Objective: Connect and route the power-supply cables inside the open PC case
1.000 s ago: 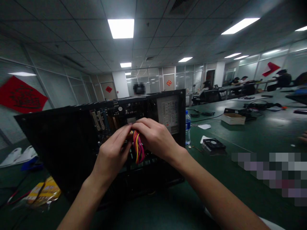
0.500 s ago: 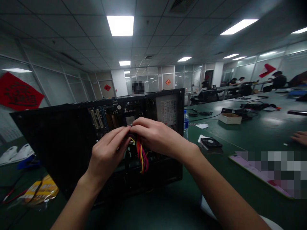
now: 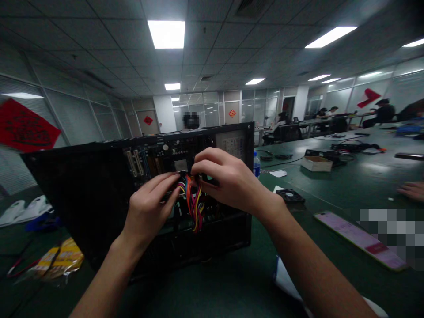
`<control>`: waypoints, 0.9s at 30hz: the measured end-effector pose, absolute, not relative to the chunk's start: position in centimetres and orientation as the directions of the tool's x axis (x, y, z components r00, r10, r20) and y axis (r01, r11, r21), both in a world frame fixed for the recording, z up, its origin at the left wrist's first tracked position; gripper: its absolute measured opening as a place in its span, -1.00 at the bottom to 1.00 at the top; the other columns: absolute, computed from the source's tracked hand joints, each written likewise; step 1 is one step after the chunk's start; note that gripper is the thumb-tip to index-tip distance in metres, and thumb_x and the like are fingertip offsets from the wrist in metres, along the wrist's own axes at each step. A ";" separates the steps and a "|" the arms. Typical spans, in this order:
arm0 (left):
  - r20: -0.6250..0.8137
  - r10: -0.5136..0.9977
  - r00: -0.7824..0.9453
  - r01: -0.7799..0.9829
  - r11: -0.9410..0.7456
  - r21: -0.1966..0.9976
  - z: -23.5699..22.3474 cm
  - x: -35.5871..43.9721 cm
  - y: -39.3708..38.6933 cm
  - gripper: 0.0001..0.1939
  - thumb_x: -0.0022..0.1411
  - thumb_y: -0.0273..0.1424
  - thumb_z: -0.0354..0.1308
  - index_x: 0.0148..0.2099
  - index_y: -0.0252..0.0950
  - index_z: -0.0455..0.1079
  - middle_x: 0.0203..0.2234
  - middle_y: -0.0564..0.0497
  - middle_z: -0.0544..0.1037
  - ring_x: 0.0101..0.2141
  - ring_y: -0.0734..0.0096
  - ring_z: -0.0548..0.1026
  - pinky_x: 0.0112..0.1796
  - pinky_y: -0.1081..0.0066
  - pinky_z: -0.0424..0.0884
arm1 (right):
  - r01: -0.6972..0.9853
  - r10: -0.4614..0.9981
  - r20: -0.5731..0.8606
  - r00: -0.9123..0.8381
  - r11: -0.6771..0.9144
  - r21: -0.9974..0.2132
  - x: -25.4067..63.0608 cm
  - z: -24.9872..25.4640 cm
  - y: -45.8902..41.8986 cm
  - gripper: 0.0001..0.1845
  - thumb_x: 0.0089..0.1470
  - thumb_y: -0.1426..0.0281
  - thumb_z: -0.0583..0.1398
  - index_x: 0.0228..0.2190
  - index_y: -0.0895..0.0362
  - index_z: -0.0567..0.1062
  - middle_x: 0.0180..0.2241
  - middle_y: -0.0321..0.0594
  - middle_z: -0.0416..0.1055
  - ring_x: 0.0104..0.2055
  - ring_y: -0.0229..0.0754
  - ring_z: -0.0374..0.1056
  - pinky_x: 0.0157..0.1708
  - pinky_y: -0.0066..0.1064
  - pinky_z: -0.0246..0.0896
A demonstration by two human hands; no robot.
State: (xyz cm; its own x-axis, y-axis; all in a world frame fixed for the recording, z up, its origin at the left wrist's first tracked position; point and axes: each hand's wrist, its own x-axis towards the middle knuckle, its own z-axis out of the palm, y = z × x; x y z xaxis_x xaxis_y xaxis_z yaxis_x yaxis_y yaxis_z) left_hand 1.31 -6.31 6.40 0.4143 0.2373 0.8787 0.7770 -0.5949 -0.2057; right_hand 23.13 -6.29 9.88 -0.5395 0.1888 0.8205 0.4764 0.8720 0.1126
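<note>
In front of me stands a black computer case (image 3: 82, 190), its side off, showing a circuit board with several slots (image 3: 135, 162) and a labelled power supply (image 3: 229, 142). A multicoloured power cable (image 3: 195, 210) hangs in a loop inside it. My left hand (image 3: 147, 201) is closed, thumb and fingers pinching the cable's left end near the board. My right hand (image 3: 228, 174) is closed around the cable's right side, just below a silvery square part (image 3: 180, 165). The fingertips and the connector itself are partly hidden.
Right of the case stand a water bottle (image 3: 256, 165), a fan-like black part (image 3: 290, 195), a small box (image 3: 316, 163) and a phone (image 3: 357, 238). Another person's hand (image 3: 412, 191) rests at the right edge. A yellow packet (image 3: 61, 260) lies left.
My right hand has shifted slightly right and away from my left fingertips, exposing more of the cable and the silvery square part. My left hand stays nearly in place.
</note>
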 end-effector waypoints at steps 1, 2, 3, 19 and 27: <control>0.878 0.245 0.411 0.778 -0.597 -0.197 6.3 1.4 -6.4 -0.64 0.25 -0.40 0.15 0.10 -0.27 0.38 -0.08 -0.06 0.58 -0.12 0.30 0.57 -0.05 0.34 0.51 | 0.456 0.154 0.831 -0.535 0.880 0.130 22.9 9.8 -6.5 -0.86 0.21 0.46 0.11 -0.20 0.15 0.44 -0.17 -0.12 0.37 -0.11 -0.17 0.31 -0.17 -0.35 0.28; 0.882 0.250 0.399 0.780 -0.598 -0.183 6.2 1.6 -6.5 -0.56 0.24 -0.40 0.16 0.17 -0.26 0.30 -0.07 -0.05 0.58 -0.14 0.31 0.58 -0.08 0.36 0.52 | 0.431 0.128 0.830 -0.544 0.891 0.145 22.6 9.7 -6.6 -0.83 0.22 0.46 0.09 -0.17 0.15 0.44 -0.17 -0.12 0.38 -0.10 -0.17 0.31 -0.16 -0.35 0.28; 0.888 0.252 0.384 0.783 -0.599 -0.169 6.0 1.7 -6.6 -0.47 0.24 -0.41 0.16 0.24 -0.25 0.22 -0.05 -0.05 0.57 -0.15 0.33 0.58 -0.11 0.39 0.54 | 0.403 0.112 0.818 -0.564 0.902 0.154 22.2 9.6 -6.7 -0.81 0.23 0.48 0.08 -0.15 0.16 0.44 -0.17 -0.12 0.39 -0.11 -0.18 0.32 -0.16 -0.35 0.28; 0.878 0.090 0.469 0.697 -0.649 -0.306 5.6 2.3 -6.5 -0.46 0.24 -0.46 0.12 0.25 -0.26 0.14 0.02 -0.06 0.47 0.01 0.37 0.48 0.08 0.41 0.39 | 0.494 0.384 0.785 -0.486 0.862 -0.116 21.2 8.9 -6.4 -0.86 0.09 0.43 0.23 -0.24 0.14 0.50 -0.24 -0.23 0.41 -0.15 -0.22 0.31 -0.17 -0.40 0.21; 0.867 0.114 0.485 0.692 -0.656 -0.301 5.5 2.1 -5.9 -0.83 0.31 -0.39 0.03 -0.06 -0.24 0.32 -0.04 -0.07 0.53 -0.07 0.39 0.54 -0.07 0.48 0.47 | 0.363 0.462 0.799 -0.383 0.871 -0.330 20.6 8.7 -5.9 -0.87 0.00 0.51 0.27 -0.32 0.18 0.56 -0.27 -0.24 0.39 -0.23 -0.28 0.33 -0.19 -0.40 0.21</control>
State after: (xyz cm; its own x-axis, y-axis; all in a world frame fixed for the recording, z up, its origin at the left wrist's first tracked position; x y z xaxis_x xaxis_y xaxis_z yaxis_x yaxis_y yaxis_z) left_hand 2.06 -5.89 5.54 0.4852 0.1140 0.8669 0.6920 -0.6562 -0.3010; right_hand 20.58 -5.90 8.73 -0.3835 0.4624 0.7994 0.3631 0.8714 -0.3298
